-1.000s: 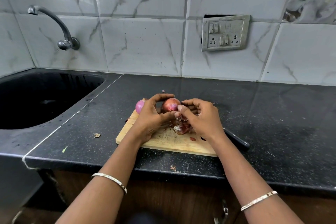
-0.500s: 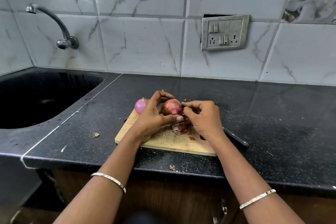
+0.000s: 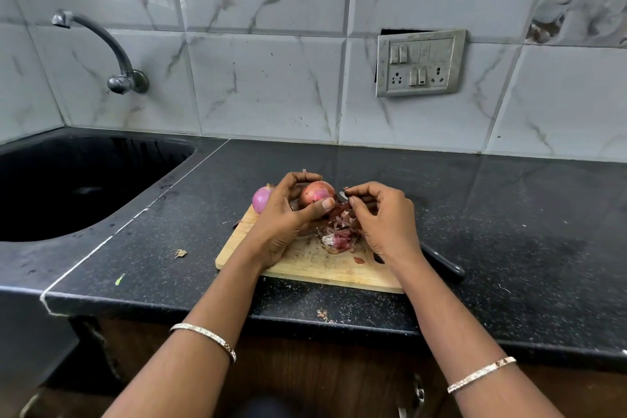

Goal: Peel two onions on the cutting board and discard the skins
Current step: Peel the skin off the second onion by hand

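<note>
Black counter [image 3: 475, 214] fills mid-frame, sink [image 3: 68, 180] at left, board [image 3: 305, 270] at centre. Left hand [image 3: 286, 215] curls round an onion [image 3: 315, 192] over the board; right hand [image 3: 385, 219], just right, pinches a skin scrap [image 3: 340, 208]. A peeled onion [image 3: 262, 199] sits at the board's upper-left corner.
</note>
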Tool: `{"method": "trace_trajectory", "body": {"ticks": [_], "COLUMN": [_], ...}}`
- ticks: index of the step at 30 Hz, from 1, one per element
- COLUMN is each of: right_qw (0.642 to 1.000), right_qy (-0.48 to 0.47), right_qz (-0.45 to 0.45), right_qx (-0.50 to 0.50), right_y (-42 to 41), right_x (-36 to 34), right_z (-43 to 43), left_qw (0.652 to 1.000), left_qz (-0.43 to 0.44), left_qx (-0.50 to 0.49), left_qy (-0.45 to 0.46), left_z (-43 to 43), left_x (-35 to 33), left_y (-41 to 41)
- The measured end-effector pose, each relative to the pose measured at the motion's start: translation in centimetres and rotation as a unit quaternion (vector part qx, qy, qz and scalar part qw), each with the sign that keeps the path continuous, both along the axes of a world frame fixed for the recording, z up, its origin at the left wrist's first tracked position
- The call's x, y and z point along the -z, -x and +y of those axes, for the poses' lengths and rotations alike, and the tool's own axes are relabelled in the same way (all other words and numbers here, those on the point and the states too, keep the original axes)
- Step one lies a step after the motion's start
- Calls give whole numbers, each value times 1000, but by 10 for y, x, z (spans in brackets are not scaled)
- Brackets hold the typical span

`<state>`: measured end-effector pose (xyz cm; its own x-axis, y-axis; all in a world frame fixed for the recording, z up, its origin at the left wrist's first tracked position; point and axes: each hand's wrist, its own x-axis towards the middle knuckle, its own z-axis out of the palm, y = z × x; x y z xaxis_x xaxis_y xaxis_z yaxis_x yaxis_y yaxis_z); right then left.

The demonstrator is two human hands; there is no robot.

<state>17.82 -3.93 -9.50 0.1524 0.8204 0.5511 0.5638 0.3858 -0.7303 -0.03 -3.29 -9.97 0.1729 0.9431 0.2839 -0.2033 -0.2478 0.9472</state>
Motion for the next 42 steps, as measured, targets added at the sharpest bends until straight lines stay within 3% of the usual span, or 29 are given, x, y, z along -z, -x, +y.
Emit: {"method": "trace_trajectory", "body": {"ticks": [27,36,42], "right_qw": [996,992,991], "right_qy": [-22,2,-28], "right_qz": [-49,-67,-44], "right_qx": [74,-108,-126], "right_y": [-2,6,8], "right_x": [0,-4,-1], "right_z": [-2,-10,-7], "left_qw": [994,996,998], "left_qz": [-60,-34,-1], "left_qx": [-13,-20,-9], "left_qy": [90,74,63], "left_z": [4,5,4], "left_x": [-5,-3,-3], "left_y": [-4,-4,-5]}}
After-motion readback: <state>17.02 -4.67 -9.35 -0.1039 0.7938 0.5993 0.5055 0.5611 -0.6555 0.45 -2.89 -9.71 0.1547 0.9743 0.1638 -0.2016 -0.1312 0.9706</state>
